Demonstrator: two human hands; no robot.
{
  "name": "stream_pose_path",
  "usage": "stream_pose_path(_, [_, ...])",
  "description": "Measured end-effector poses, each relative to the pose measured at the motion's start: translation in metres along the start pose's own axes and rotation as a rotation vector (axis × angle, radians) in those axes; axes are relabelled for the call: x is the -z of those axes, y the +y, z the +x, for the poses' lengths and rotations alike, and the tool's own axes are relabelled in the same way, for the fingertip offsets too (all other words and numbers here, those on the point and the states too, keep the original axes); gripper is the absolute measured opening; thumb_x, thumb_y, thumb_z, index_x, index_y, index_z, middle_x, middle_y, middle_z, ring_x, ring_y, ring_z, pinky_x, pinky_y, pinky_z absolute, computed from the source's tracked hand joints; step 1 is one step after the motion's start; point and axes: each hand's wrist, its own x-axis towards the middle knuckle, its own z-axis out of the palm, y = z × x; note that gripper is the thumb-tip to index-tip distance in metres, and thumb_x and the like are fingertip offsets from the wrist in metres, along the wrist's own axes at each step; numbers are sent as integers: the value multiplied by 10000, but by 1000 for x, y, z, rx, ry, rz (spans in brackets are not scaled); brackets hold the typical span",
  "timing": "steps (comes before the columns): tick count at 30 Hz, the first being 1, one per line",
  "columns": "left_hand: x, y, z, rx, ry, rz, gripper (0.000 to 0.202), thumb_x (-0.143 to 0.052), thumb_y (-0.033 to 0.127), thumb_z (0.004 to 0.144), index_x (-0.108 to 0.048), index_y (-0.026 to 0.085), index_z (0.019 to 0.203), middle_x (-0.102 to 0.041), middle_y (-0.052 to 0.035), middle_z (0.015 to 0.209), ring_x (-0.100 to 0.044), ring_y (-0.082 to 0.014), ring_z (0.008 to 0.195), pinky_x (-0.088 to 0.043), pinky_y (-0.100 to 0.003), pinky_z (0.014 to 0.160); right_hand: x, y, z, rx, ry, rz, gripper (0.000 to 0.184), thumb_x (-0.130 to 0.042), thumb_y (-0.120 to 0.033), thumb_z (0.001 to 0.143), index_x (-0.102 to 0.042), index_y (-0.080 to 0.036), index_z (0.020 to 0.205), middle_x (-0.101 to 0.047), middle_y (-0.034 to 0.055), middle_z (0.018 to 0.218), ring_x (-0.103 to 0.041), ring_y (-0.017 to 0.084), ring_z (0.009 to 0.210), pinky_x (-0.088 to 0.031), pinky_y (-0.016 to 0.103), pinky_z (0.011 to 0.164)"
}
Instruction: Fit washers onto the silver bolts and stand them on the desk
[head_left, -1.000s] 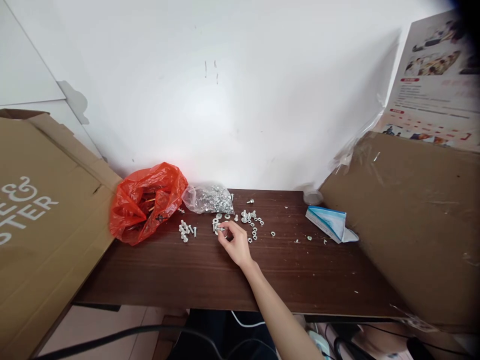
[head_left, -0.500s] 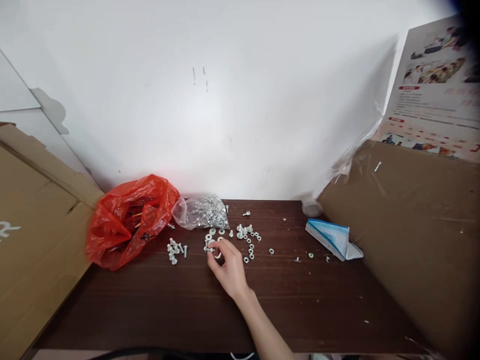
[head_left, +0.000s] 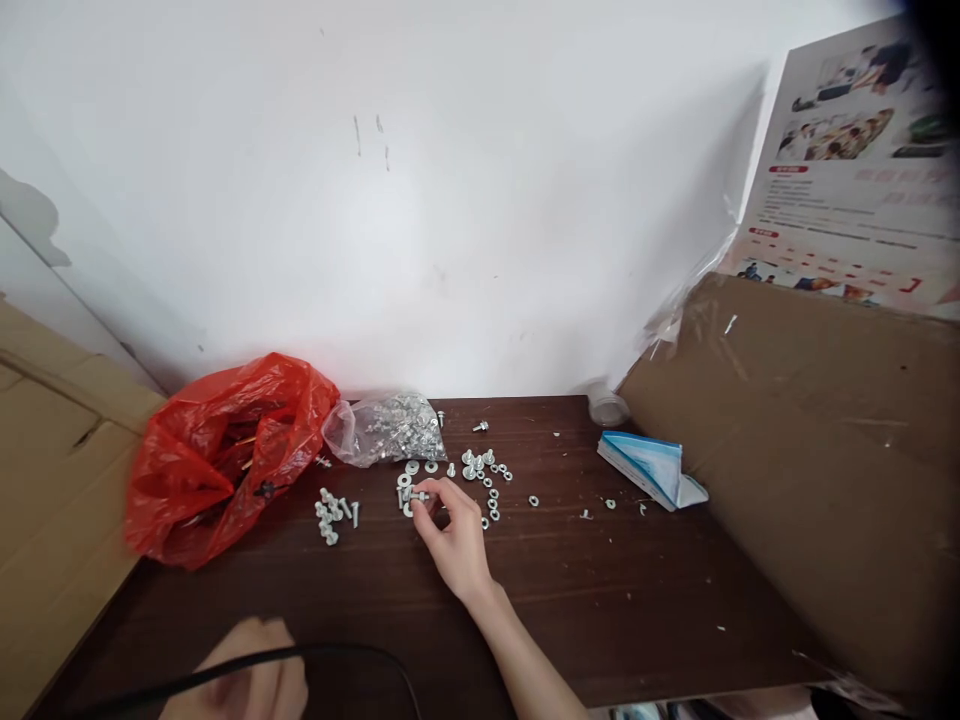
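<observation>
My right hand (head_left: pixel 454 545) is closed in a pinch. Between thumb and forefinger it grips a small silver bolt (head_left: pixel 420 496), held level over the washers. Several flat washers (head_left: pixel 405 481) lie just beyond the fingertips, partly hidden by the hand. To its right are loose nuts (head_left: pixel 493 504) and a cluster of wide-headed bolts (head_left: pixel 478 463). A heap of bolts (head_left: pixel 327 515) lies to its left. My left hand (head_left: pixel 251 675) shows at the bottom left edge, blurred and crossed by a black cable (head_left: pixel 315 649); its fingers look bent, but any content is hidden.
A red plastic bag (head_left: pixel 180 450) and a clear bag of hardware (head_left: pixel 405 428) stand at the back left. A blue and white packet (head_left: pixel 649 467) lies at the right, near a round clear container (head_left: pixel 606 404). Cardboard (head_left: pixel 795 440) walls both sides of the brown table (head_left: pixel 570 620).
My left hand has come into view at the bottom left. The right hand keeps its pinch on the bolt. The view has shifted slightly, and the cable now shows higher.
</observation>
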Motion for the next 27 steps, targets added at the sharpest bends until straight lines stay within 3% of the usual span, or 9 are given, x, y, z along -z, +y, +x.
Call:
stream_pose_path(2, [14,3,7,-39,103,-34,322,-609,491,836,-582,221,663,-415,17,489,-413,-97,467,-339,-201,450,0,3,-1,58,-28,-44,133,-543,-211,874,-650,-176,944,-593,10,771,-546,119,651,-459,239,656])
stream_pose_path(4, [19,7,29,-97,325,-121,205,-633,360,850,-588,207,721,-381,38,511,-350,-70,469,-312,-175,460,0,6,-2,113,-68,-99,139,-531,-218,894,-642,-182,970,-603,20,801,-553,127,682,-458,248,677])
stream_pose_path(5, [20,7,44,-107,377,-92,181,-633,338,852,-594,193,751,-384,42,519,-338,-64,475,-313,-174,473,1,8,-3,137,-85,-127,140,-524,-225,905,-638,-184,975,-608,27,819,-556,132,699,-459,253,689])
stream_pose_path(8, [18,-5,88,-97,433,137,210,-649,365,831,-613,163,877,-454,31,577,-387,-68,526,-309,-187,509,2,14,-4,208,-110,-190,146,-510,-245,926,-621,-191,1005,-622,40,844,-573,157,772,-466,277,733])
stream_pose_path(11, [19,-28,114,-210,587,484,244,-612,361,850,-600,163,993,-514,14,679,-470,-91,623,-361,-204,576,1,19,-5,233,-100,-222,150,-500,-245,935,-610,-195,1025,-635,49,879,-581,165,794,-475,290,748])
stream_pose_path(14, [20,-46,118,-249,582,787,251,-583,344,862,-599,170,1043,-515,13,722,-491,-103,651,-386,-217,595,1,23,-5,257,-96,-223,166,-485,-233,942,-601,-204,1058,-640,54,913,-596,172,838,-486,294,761])
stream_pose_path(17, [20,-55,111,-239,583,914,265,-552,336,883,-585,175,1091,-506,21,707,-487,-101,617,-391,-215,573,0,25,-7,283,-114,-237,182,-490,-229,940,-597,-203,1085,-636,56,910,-599,174,836,-494,296,750])
stream_pose_path(22, [23,-58,105,-204,583,861,327,-504,378,908,-579,154,1134,-625,-51,858,-589,-142,730,-475,-257,677,-1,23,-10,311,-140,-262,187,-504,-234,938,-615,-210,1086,-632,50,896,-591,168,818,-498,291,736])
stream_pose_path(27, [29,-62,107,-106,563,739,429,-477,462,899,-622,108,1095,-659,-86,817,-607,-157,672,-475,-254,583,0,21,-10,327,-122,-273,199,-522,-244,934,-645,-207,1085,-631,48,871,-591,162,798,-499,290,734])
